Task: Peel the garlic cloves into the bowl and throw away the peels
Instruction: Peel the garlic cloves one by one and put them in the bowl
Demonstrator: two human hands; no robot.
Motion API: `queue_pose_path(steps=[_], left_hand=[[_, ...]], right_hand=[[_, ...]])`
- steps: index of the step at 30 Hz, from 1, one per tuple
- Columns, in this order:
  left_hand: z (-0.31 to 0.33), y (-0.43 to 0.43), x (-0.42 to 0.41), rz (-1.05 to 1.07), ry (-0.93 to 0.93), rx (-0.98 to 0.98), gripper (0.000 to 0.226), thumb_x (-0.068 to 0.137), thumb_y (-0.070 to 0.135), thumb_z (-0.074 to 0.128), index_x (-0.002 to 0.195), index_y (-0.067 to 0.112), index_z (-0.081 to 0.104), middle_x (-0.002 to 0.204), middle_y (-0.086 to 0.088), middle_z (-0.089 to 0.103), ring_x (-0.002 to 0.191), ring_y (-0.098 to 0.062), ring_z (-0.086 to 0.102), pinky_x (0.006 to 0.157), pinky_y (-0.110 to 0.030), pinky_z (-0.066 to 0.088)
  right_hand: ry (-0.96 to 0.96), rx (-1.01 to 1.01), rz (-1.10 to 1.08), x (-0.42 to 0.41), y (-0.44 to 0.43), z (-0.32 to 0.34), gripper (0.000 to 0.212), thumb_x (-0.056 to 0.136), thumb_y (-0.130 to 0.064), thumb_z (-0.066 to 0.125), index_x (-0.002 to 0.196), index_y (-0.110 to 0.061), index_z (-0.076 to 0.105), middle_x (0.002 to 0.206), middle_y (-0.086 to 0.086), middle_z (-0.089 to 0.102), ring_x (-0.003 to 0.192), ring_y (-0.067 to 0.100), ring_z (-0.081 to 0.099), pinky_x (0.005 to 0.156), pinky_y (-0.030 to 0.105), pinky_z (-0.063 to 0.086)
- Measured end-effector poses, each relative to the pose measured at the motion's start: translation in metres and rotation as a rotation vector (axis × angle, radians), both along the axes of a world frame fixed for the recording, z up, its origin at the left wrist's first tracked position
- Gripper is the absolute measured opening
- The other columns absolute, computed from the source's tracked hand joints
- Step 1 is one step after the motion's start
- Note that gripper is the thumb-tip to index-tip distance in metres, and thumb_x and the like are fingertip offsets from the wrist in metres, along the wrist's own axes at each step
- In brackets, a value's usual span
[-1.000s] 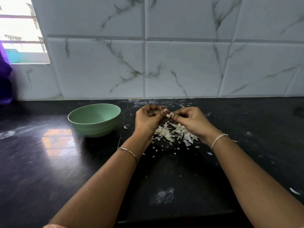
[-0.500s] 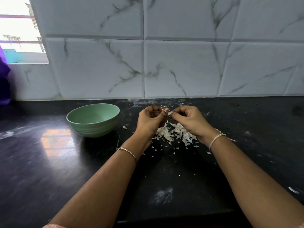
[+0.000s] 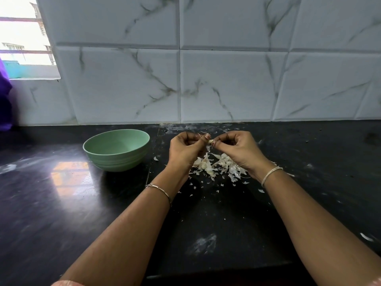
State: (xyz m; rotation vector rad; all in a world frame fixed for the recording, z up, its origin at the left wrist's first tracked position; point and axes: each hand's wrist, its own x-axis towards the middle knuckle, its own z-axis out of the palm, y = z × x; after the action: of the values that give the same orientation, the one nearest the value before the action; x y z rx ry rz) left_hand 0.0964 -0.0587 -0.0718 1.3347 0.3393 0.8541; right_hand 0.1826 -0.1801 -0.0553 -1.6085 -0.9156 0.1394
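Observation:
A small pale garlic clove [image 3: 209, 142] is pinched between the fingertips of both hands, above the black counter. My left hand [image 3: 186, 148] holds it from the left with curled fingers and the thumb up. From the right, my right hand [image 3: 237, 148] pinches the same clove. Under the hands lies a heap of white garlic peels [image 3: 218, 165] with small flakes scattered around it. A green bowl [image 3: 117, 149] stands on the counter to the left of my left hand; I see nothing inside it from this angle.
The black counter [image 3: 61, 203] runs to a white marble-tiled wall [image 3: 226, 79] just behind the hands. A window [image 3: 22, 38] and a purple cloth [image 3: 4, 100] are at the far left. A lone peel flake [image 3: 366, 237] lies at the right.
Both hands have stayed together over the peel heap, lifting slightly away from me while working the clove between the fingertips. The bowl has not moved.

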Motion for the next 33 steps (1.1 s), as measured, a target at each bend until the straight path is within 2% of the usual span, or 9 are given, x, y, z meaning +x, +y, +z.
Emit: queue_pose_path(steps=[5, 9, 15, 23, 33], left_hand=[[0.002, -0.003, -0.003, -0.046, 0.014, -0.009, 0.018, 0.077, 0.011, 0.079, 0.079, 0.005, 0.062, 0.060, -0.005, 0.064, 0.055, -0.013, 0.059, 0.066, -0.031, 0.054], [0.001, -0.004, -0.004, -0.099, 0.006, -0.027, 0.013, 0.078, 0.007, 0.077, 0.083, 0.003, 0.066, 0.068, -0.010, 0.068, 0.058, -0.015, 0.063, 0.066, -0.029, 0.056], [0.002, -0.005, -0.004, -0.111, -0.006, -0.083, 0.005, 0.083, 0.004, 0.072, 0.083, 0.003, 0.067, 0.062, -0.005, 0.069, 0.053, -0.011, 0.064, 0.062, -0.023, 0.058], [0.003, -0.004, -0.006, -0.149, -0.052, -0.207, 0.008, 0.082, 0.002, 0.072, 0.086, -0.001, 0.066, 0.069, -0.009, 0.071, 0.062, -0.015, 0.069, 0.066, -0.024, 0.060], [0.005, -0.011, -0.005, -0.035, -0.078, -0.170, 0.015, 0.079, 0.001, 0.076, 0.082, -0.001, 0.062, 0.068, -0.011, 0.070, 0.060, -0.018, 0.068, 0.065, -0.027, 0.060]], right_hand=[[-0.027, 0.034, -0.049, 0.004, 0.001, -0.001, 0.002, 0.083, -0.007, 0.073, 0.082, -0.009, 0.072, 0.086, 0.014, 0.071, 0.075, 0.013, 0.063, 0.072, 0.022, 0.054], [-0.018, 0.056, -0.055, 0.005, 0.002, -0.001, 0.006, 0.082, -0.004, 0.071, 0.079, -0.009, 0.071, 0.078, 0.006, 0.067, 0.073, 0.011, 0.059, 0.067, 0.017, 0.050], [0.033, 0.092, -0.046, 0.005, 0.002, 0.000, 0.001, 0.082, -0.008, 0.074, 0.080, -0.008, 0.073, 0.085, 0.013, 0.073, 0.079, 0.015, 0.066, 0.080, 0.027, 0.055], [0.032, 0.102, -0.020, 0.005, 0.000, 0.001, 0.005, 0.082, -0.006, 0.074, 0.083, -0.011, 0.074, 0.085, 0.006, 0.074, 0.083, 0.014, 0.069, 0.078, 0.021, 0.056], [-0.202, 0.013, -0.099, 0.004, 0.006, -0.005, 0.003, 0.086, -0.011, 0.072, 0.089, -0.013, 0.072, 0.081, 0.000, 0.070, 0.072, 0.007, 0.062, 0.068, 0.018, 0.052]])
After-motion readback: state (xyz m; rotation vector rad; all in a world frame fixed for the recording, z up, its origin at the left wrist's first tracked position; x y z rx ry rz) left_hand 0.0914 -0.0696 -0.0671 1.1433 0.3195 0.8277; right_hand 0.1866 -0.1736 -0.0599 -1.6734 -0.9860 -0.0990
